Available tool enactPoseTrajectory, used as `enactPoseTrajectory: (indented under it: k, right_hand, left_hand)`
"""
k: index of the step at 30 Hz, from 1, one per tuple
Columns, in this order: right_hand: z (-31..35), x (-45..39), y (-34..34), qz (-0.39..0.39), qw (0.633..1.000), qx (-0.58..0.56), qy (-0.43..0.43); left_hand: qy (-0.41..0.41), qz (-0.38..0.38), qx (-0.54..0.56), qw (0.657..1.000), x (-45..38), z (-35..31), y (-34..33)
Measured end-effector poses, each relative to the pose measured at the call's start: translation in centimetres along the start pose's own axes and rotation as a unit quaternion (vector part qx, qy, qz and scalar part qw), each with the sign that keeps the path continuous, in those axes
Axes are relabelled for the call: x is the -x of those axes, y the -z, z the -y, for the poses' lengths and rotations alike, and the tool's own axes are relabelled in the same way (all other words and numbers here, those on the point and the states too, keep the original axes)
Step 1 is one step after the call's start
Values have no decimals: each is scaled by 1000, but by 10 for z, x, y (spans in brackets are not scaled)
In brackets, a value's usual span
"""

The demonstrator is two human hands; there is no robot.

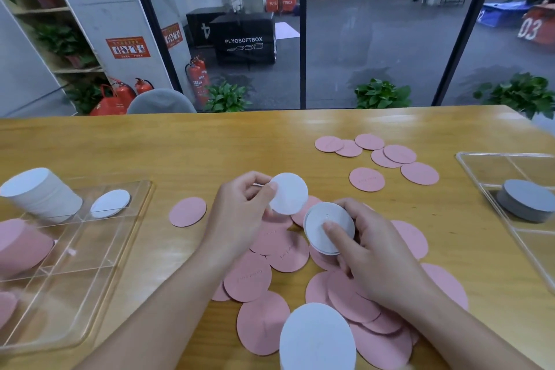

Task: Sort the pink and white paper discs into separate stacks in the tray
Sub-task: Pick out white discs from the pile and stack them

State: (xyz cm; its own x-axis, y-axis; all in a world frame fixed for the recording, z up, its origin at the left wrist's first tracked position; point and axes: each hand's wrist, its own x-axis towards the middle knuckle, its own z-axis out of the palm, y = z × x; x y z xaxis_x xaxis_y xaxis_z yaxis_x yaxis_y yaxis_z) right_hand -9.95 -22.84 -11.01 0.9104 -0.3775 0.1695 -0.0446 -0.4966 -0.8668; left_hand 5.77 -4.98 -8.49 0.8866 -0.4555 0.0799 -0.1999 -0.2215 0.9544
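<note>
both grips on white discs [289, 193]

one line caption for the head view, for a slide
Left hand pinches one white disc, right hand holds a small white stack above scattered pink discs.

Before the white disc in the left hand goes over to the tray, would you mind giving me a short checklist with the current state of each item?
1. Left hand has a firm pinch on a single white disc: ok.
2. Right hand has its small stack of white discs secure: ok, thumb on top.
3. White stack in the clear tray stands steady: cannot tell, it looks tilted.
4. Path from hand to tray is free: ok, only one flat pink disc lies between.
5. Pink stack sits in a separate compartment: ok.
6. Held disc is truly one disc: cannot tell.
</note>
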Motion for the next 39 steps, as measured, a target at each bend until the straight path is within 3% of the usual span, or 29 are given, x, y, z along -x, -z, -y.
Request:
enactPoseTrajectory:
  k: [4,9,13,20,23,25,27,30,34,36,39]
  right_hand:
    - [-2,1,-1,-4,1000,-12,-2]
    - [1,2,0,-10,999,-42,-6]
    - [0,1,0,-12,999,-42,-1]
    - [3,2,1,23,998,-64,6]
    - [2,1,1,26,999,-33,13]
    - [-1,1,1,17,1000,-14,10]
    - [-3,1,0,14,1000,-1,10]
    - [-1,0,-1,11,1000,4,7]
    - [4,2,-1,9,1000,-6,-4]
    - [5,2,-1,8,1000,5,-1]
    - [6,1,-1,9,1000,8,-3]
  left_hand:
    - [19,0,81,997,15,-1,4]
    - [-19,38,3,999,18,4,5]
    - [-45,41,42,997,18,3,2]
    - [-7,135,151,979,26,0,-9]
    - [-18,168,150,974,27,0,-10]
    - [-55,140,97,984,23,4,-6]
    - [-109,54,-57,991,10,14,2]
    - [-112,-44,-277,953,-21,29,20]
    - [8,7,-405,914,-48,39,34]
    - [8,24,-437,899,-47,42,30]
    - [-14,30,-425,905,-45,41,22]
